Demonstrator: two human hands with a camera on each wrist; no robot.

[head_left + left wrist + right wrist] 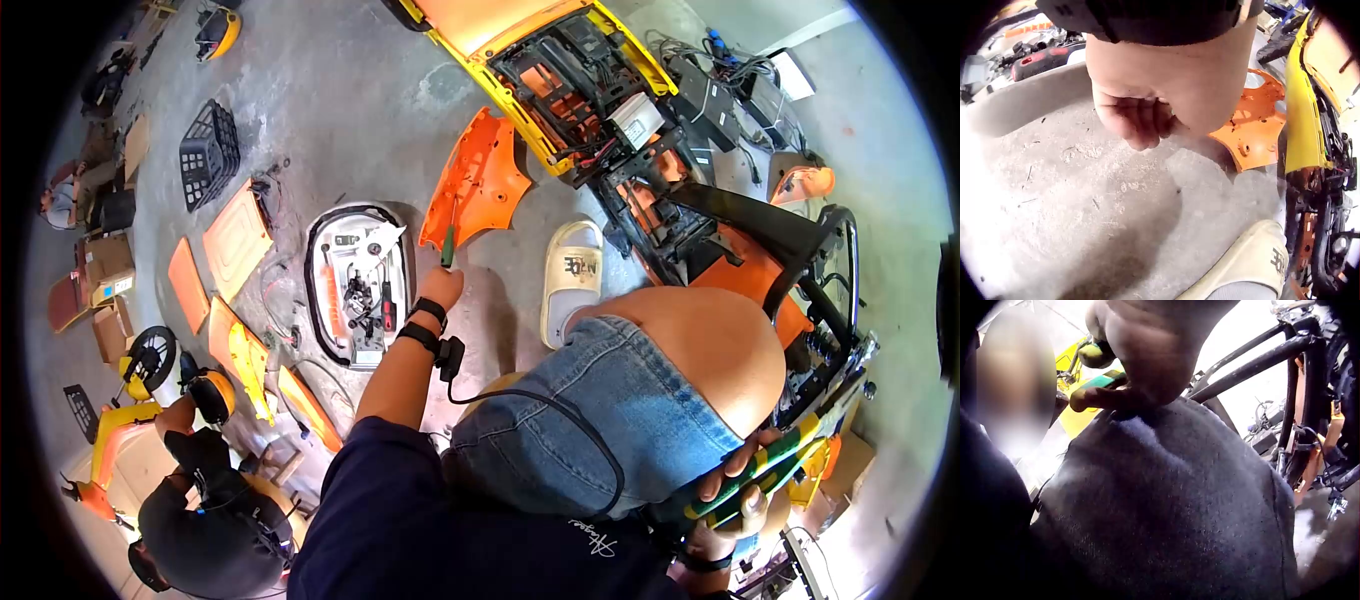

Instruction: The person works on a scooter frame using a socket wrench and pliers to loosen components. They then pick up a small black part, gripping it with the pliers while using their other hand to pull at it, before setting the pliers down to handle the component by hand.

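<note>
My left hand [441,288] grips the green handle of a screwdriver [448,246], whose thin shaft lies over an orange plastic panel [478,185] on the floor. In the left wrist view the fingers of that hand [1138,122] are curled, and the screwdriver is hidden behind them. My right hand [740,490] holds a tool with green and yellow handles [765,468], beside the thigh in denim. The right wrist view shows this hand [1147,356] with its fingers round the green and yellow handles [1100,382].
A white tray [313,290] of small parts and tools lies left of the orange panel. A partly dismantled vehicle frame [640,190] stands at the right. A sandal [572,280] is on my foot. Another person [215,510] is at the lower left, among orange and yellow panels [240,240].
</note>
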